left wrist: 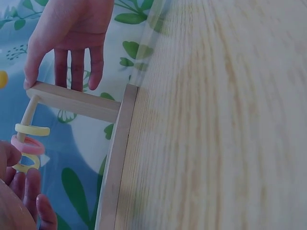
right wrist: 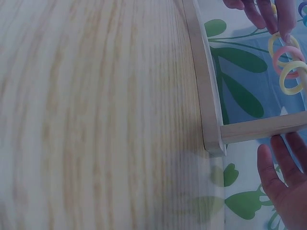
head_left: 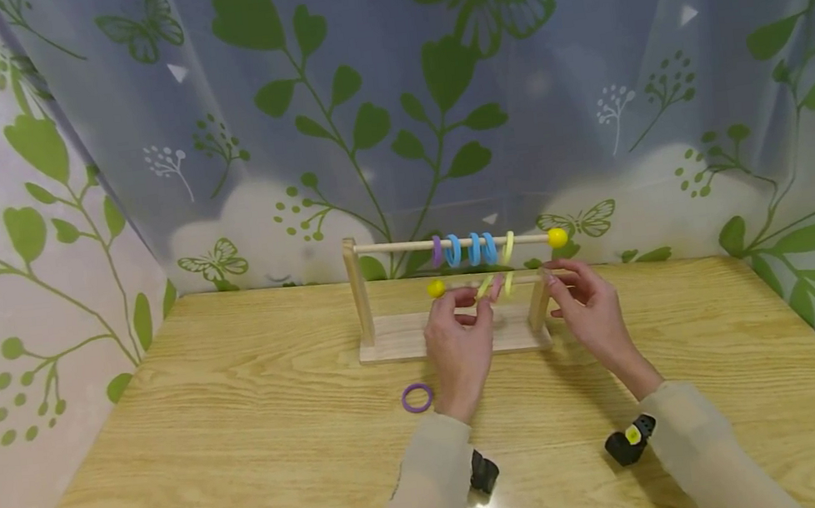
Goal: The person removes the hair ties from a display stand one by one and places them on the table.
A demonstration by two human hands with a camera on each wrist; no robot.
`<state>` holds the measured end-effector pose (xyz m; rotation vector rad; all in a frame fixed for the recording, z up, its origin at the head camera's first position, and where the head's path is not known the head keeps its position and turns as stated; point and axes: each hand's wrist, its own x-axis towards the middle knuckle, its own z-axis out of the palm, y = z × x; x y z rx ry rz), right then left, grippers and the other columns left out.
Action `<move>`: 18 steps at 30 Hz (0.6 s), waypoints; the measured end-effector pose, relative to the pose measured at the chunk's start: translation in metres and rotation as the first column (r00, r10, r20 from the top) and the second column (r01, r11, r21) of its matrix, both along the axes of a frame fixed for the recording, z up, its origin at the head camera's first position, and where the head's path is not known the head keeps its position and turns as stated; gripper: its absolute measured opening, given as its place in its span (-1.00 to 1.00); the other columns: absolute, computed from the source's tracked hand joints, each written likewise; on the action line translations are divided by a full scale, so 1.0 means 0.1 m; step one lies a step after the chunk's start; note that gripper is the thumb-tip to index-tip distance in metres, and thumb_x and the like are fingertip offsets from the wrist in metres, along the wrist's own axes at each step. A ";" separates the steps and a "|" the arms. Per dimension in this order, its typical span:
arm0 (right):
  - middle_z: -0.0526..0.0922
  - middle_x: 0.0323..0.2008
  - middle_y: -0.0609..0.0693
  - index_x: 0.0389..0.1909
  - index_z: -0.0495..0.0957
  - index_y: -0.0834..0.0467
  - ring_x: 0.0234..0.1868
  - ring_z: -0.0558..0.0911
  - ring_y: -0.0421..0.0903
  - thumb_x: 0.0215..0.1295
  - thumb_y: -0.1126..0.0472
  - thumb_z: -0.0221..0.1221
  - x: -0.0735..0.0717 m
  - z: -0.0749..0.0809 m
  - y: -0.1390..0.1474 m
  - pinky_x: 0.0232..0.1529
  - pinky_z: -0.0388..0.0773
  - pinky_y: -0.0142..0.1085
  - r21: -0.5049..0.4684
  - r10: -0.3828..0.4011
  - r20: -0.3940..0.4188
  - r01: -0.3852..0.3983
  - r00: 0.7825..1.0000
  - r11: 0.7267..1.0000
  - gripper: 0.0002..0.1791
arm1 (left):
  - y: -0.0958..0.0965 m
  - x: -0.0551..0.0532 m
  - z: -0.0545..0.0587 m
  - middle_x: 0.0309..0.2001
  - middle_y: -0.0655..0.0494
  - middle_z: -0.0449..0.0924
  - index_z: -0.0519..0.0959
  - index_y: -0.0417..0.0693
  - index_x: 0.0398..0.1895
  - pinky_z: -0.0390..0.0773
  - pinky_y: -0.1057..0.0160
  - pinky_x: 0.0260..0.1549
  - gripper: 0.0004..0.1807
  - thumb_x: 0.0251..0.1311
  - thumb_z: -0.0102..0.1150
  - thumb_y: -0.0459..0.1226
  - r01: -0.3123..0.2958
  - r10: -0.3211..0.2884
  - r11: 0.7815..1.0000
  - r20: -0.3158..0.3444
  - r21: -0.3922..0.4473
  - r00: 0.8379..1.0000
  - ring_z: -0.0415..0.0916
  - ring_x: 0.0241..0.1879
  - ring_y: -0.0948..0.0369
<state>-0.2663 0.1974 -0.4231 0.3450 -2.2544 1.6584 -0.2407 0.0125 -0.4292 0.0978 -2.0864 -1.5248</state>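
Observation:
A wooden stand [head_left: 396, 349] carries two rods with yellow ball ends. On the lower rod hang a yellow ring [left wrist: 32, 130], a pink ring [left wrist: 29, 145] and a second yellow ring [left wrist: 29, 160]. My left hand [head_left: 461, 344] pinches that second yellow ring between thumb and fingers, on the side nearer the lower rod's yellow ball [head_left: 436, 287]. My right hand [head_left: 592, 310] touches the top of the stand's short right post [head_left: 538, 302]. Its fingertips [right wrist: 277, 143] rest on the post's outer side, fairly straight.
Along the upper rod [head_left: 395, 247] hang a purple ring [head_left: 437, 250], several blue rings [head_left: 474, 249] and a yellow ring [head_left: 508, 247]. A loose purple ring [head_left: 417, 398] lies on the wooden table [head_left: 247, 440] before the stand. Behind stands a leaf-patterned curtain [head_left: 392, 121].

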 end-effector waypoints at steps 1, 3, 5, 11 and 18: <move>0.69 0.00 0.10 0.23 0.52 0.27 -0.20 0.69 -0.38 0.55 0.20 0.11 0.00 0.00 0.00 -0.30 0.74 -0.36 0.002 0.001 -0.001 -0.001 1.000 1.000 -0.65 | 0.00 0.00 0.00 -0.20 0.06 0.73 0.71 0.01 -0.18 0.60 0.35 -0.37 -0.87 0.25 0.37 -0.21 -0.001 0.001 1.000 -0.002 0.001 1.000 0.65 -0.44 0.20; 0.68 0.01 0.15 0.23 0.52 0.26 -0.19 0.69 -0.38 0.55 0.19 0.11 0.00 0.00 0.00 -0.29 0.74 -0.37 0.005 0.003 0.000 -0.003 1.000 1.000 -0.65 | 0.00 0.00 0.00 -0.20 0.07 0.72 0.71 0.02 -0.19 0.60 0.35 -0.37 -0.88 0.25 0.37 -0.20 0.000 0.000 1.000 -0.001 0.003 1.000 0.65 -0.44 0.21; 0.68 0.02 0.19 0.23 0.52 0.26 -0.20 0.68 -0.38 0.55 0.19 0.11 0.00 0.00 0.00 -0.29 0.73 -0.37 0.008 0.002 -0.001 -0.002 1.000 1.000 -0.65 | 0.00 0.00 0.00 -0.21 0.09 0.72 0.70 0.02 -0.19 0.60 0.35 -0.38 -0.88 0.26 0.36 -0.19 0.003 -0.003 1.000 0.001 0.009 1.000 0.64 -0.44 0.22; 0.69 -0.02 -0.01 0.24 0.50 0.30 -0.19 0.68 -0.38 0.55 0.18 0.11 0.00 0.00 -0.01 -0.28 0.74 -0.36 0.000 0.002 0.003 -0.002 1.000 1.000 -0.62 | 0.01 0.00 0.01 -0.21 0.10 0.71 0.70 0.03 -0.20 0.61 0.34 -0.38 -0.87 0.26 0.37 -0.18 0.001 -0.001 1.000 0.010 0.015 1.000 0.64 -0.44 0.23; 0.68 -0.02 -0.02 0.24 0.52 0.26 -0.19 0.68 -0.38 0.55 0.17 0.11 0.00 0.00 -0.01 -0.28 0.74 -0.36 -0.005 -0.004 0.012 0.004 1.000 1.000 -0.63 | 0.04 -0.01 0.01 -0.22 0.10 0.72 0.70 0.01 -0.21 0.60 0.34 -0.40 -0.87 0.25 0.37 -0.18 -0.033 0.033 0.999 0.017 0.005 0.999 0.65 -0.46 0.23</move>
